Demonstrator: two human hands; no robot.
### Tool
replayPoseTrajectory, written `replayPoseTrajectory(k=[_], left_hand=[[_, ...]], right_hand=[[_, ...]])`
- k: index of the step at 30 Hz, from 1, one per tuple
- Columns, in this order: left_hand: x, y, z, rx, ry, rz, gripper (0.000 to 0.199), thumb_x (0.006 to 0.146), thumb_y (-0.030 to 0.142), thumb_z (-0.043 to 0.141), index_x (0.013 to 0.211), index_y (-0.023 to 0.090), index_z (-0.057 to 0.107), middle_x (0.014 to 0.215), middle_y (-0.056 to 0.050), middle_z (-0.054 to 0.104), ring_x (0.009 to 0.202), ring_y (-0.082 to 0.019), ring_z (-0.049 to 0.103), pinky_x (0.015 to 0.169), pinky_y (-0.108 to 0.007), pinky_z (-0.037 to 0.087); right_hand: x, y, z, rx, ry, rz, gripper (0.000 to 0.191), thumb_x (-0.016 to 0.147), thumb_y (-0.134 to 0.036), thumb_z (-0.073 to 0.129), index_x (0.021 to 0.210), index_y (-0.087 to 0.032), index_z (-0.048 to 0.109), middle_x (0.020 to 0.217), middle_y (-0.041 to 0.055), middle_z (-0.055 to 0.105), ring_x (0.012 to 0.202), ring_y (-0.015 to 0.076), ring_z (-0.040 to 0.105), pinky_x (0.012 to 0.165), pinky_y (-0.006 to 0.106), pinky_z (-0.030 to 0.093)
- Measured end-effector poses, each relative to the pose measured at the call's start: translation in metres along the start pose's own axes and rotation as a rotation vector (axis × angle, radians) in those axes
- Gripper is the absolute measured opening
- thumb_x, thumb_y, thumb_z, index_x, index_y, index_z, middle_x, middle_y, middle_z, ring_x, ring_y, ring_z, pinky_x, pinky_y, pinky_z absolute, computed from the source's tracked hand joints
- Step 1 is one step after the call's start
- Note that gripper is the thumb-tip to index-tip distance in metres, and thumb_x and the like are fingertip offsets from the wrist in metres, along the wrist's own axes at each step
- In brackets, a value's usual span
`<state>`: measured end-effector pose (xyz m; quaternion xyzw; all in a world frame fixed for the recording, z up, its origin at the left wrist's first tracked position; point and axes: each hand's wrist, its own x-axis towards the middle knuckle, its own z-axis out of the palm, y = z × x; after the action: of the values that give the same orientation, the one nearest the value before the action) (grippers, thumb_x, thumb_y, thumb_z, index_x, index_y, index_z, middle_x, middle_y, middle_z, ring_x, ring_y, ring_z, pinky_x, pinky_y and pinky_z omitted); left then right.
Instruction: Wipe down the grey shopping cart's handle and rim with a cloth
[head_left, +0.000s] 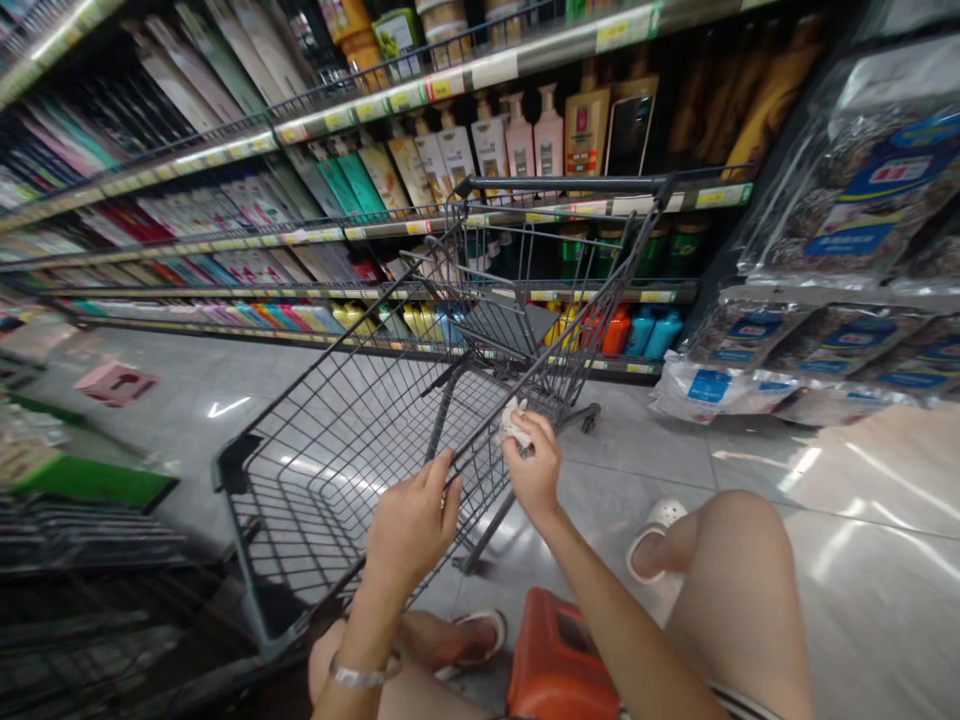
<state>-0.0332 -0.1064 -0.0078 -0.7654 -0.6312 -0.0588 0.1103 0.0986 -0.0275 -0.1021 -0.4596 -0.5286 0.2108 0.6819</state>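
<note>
A grey wire shopping cart [315, 500] stands in front of me, its near side rim running between my two hands. My left hand [412, 525] has its fingers over that rim and grips it. Pinched in my right hand [534, 465] is a crumpled white wipe [513, 424], pressed at the rim farther along toward the handle. Whether it is paper or cloth, I cannot tell. The cart's handle [562, 185] is at the far end, by the shelves, and the folding child seat [510, 322] sits below it.
Behind the cart, a long shelf [495, 70] holds rows of pump bottles [548, 135]. Packaged goods [877, 190] hang on the right. Between my legs is an orange-red plastic object [551, 670]. A pink stool [116, 383] stands on the floor [645, 440] at left, near a green display edge [97, 480].
</note>
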Motion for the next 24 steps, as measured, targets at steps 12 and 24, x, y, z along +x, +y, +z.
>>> replayPoseTrajectory(k=[12, 24], left_hand=[[-0.012, -0.020, -0.002, -0.107, 0.156, 0.058, 0.023, 0.088, 0.031, 0.042, 0.102, 0.016, 0.051, 0.067, 0.000, 0.066, 0.056, -0.017, 0.064, 0.055, -0.028, 0.047], [-0.014, -0.027, -0.002, -0.067, 0.173, 0.043, 0.022, 0.084, 0.035, 0.046, 0.098, 0.018, 0.049, 0.066, 0.000, 0.066, 0.055, -0.016, 0.063, 0.051, -0.027, 0.045]], right_hand=[[-0.007, -0.011, -0.006, 0.080, -0.180, -0.060, 0.032, 0.078, -0.008, 0.053, 0.102, -0.023, 0.067, 0.101, 0.0061, 0.058, 0.092, 0.0164, 0.061, 0.080, 0.030, 0.052], [0.054, 0.029, -0.008, -0.095, 0.037, 0.029, 0.017, 0.075, -0.013, 0.055, 0.086, -0.019, 0.066, 0.092, 0.0045, 0.056, 0.087, 0.0164, 0.058, 0.078, 0.030, 0.049]])
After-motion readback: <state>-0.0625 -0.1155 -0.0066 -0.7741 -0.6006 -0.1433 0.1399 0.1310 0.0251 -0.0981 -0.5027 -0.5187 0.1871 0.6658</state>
